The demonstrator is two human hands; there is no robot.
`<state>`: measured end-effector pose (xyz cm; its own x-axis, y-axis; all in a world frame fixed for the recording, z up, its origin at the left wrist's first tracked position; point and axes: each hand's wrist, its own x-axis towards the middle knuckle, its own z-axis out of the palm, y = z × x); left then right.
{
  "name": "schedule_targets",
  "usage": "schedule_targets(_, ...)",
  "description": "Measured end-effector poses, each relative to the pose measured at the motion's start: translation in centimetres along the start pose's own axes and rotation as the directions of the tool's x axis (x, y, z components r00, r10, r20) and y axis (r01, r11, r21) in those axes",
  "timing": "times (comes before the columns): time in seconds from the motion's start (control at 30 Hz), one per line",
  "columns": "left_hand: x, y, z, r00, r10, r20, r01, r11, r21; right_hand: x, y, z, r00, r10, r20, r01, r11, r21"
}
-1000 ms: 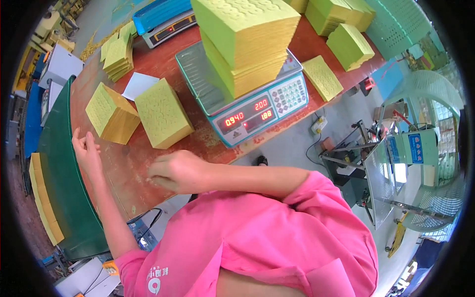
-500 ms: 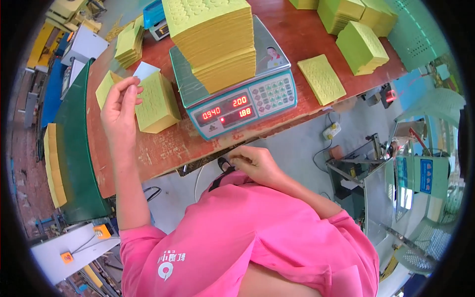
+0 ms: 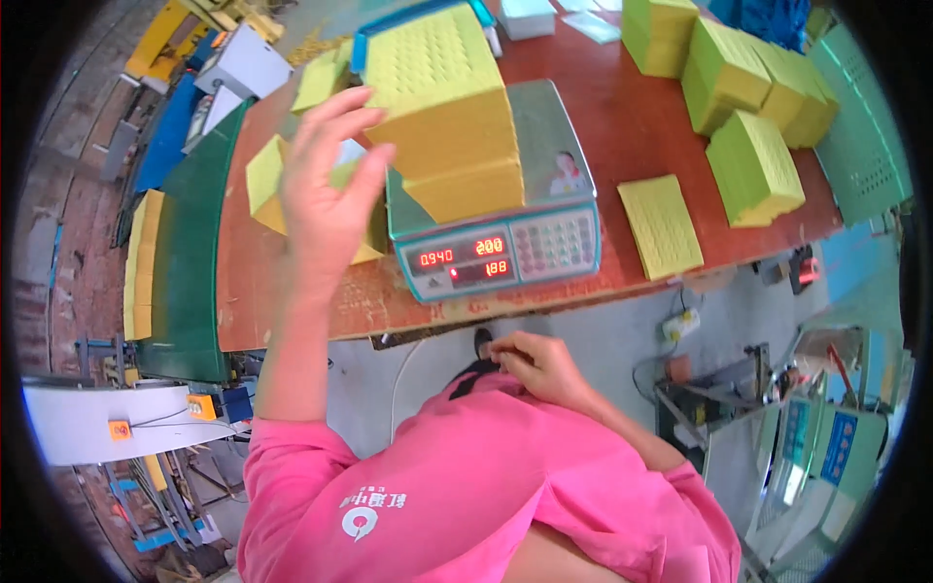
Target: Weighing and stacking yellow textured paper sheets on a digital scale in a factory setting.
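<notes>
My left hand point(image 3: 326, 189) is raised, fingers apart and holding nothing, beside a tall stack of yellow embossed paper sheets point(image 3: 457, 121). That stack stands on a teal-framed digital scale point(image 3: 564, 233) with lit red displays. Whether the fingertips touch the stack's left side I cannot tell. Behind the hand, partly hidden, lies another yellow paper stack point(image 3: 264, 185) with a pale slip by it. My right hand point(image 3: 539, 367) rests in front of my body, below the table edge. Its fingers are curled together and nothing shows in them.
On the red table point(image 3: 622, 126), a thin yellow paper pile point(image 3: 661, 228) lies right of the scale. Several yellow stacks point(image 3: 729, 73) fill the far right. A blue tray point(image 3: 418, 19) sits behind the weighed stack, and a green panel point(image 3: 185, 262) borders the left side.
My left hand has moved from the stack left of the scale, up and right toward the stack on the scale, and its fingers have spread. The view has shifted.
</notes>
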<state>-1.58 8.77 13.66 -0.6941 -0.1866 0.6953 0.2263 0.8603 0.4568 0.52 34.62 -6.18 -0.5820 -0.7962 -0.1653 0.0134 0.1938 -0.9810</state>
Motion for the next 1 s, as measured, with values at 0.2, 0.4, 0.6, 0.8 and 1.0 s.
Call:
schedule_targets(0.2, 3.5, -1.4, 1.2, 0.972, 0.059, 0.226, -0.090, 0.988, 0.128, 0.5, -0.4, -0.3, 0.999, 0.032, -0.014, -0.030, 0.993, 0.114)
schedule_targets(0.4, 5.2, -1.8, 1.2, 0.947, 0.005, 0.320, -0.039, 0.994, 0.100, 1.9, -0.4, -0.9, 0.998, 0.052, -0.032, -0.046, 0.986, 0.158)
schedule_targets(0.6, 5.8, -1.7, 1.1, 0.944, 0.013, 0.331, -0.045, 0.995, 0.089, 2.3, -0.1, -0.9, 0.997, 0.064, -0.038, -0.055, 0.978, 0.202)
schedule_targets(0.8, 4.3, -0.9, 0.6, 0.935, 0.316, 0.159, -0.351, 0.883, 0.312, 2.8, -3.5, -2.5, 1.000, -0.014, 0.003, 0.013, 0.965, 0.261)
schedule_targets(1.0, -3.4, 3.2, -5.0, 0.893, 0.422, 0.156, -0.440, 0.750, 0.493, 4.8, -14.2, -4.3, 0.938, -0.317, 0.139, 0.087, 0.605, 0.792)
